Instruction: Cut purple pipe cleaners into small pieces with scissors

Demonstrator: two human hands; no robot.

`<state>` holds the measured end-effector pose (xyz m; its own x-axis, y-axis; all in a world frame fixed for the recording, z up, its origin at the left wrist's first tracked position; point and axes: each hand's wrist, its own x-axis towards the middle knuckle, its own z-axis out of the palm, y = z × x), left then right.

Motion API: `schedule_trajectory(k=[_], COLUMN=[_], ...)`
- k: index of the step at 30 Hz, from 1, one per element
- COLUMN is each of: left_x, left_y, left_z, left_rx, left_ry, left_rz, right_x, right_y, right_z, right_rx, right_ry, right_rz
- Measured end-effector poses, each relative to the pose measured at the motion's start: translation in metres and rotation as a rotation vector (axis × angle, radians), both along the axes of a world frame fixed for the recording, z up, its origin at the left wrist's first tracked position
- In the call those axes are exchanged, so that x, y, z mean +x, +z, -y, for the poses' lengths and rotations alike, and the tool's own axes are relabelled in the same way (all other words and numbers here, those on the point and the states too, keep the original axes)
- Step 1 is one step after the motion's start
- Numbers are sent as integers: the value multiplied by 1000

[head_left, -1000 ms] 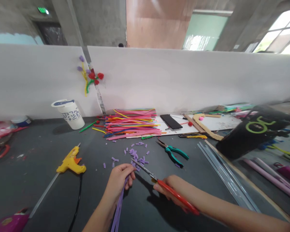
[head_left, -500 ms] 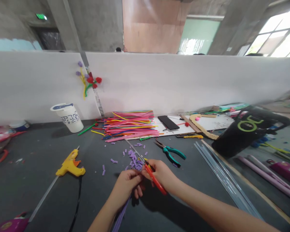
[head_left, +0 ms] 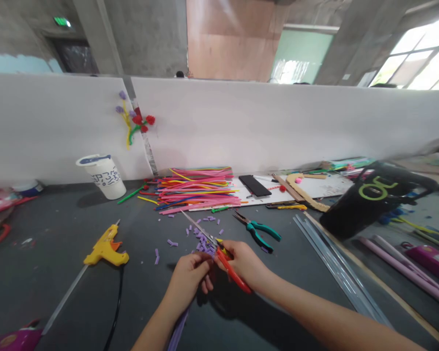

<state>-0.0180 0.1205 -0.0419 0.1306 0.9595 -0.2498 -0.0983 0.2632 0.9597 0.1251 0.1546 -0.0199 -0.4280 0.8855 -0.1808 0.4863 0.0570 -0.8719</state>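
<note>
My left hand is closed around a bundle of purple pipe cleaners that runs back under my wrist. My right hand grips red-handled scissors, whose blades point up and left over the bundle's tips. The two hands meet just in front of a scatter of small purple cut pieces on the dark grey table.
A pile of coloured pipe cleaners lies behind the pieces, green-handled pliers to their right, a yellow glue gun to the left. A white cup stands by the white partition. A black bag and long rods lie right.
My right hand has brought the scissors forward and left until it meets my left hand at the bundle's tips. The blades now point over the cut pieces.
</note>
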Motion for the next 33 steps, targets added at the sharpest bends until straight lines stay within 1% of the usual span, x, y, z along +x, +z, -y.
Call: schedule_trajectory(k=[6, 11, 17, 20, 23, 25, 27, 30, 33], left_x=[1, 1, 0, -1, -5, -9, -11, -11, -9], left_y=[3, 0, 2, 6, 8, 9, 9, 8, 8], left_z=[2, 2, 4, 4, 1, -1, -2, -1, -1], left_rx=[-10, -41, -72, -81, -43, -11, 11, 26, 26], left_ry=[-34, -89, -66, 1, 123, 211, 272, 298, 282], left_rz=[-44, 13, 76, 93, 89, 87, 88, 77, 58], right_x=[0, 2, 8, 12, 22, 31, 39, 44, 42], right_y=[-4, 0, 3, 8, 19, 27, 34, 36, 33], right_z=[-1, -3, -12, -13, -8, -2, 5, 14, 19], right_rx=[-32, -72, -44, -7, 77, 154, 172, 122, 64], right_ry=[19, 37, 42, 42, 60, 139, 205, 253, 273], right_rz=[-16, -48, -27, 8, 140, 383, 538, 634, 684])
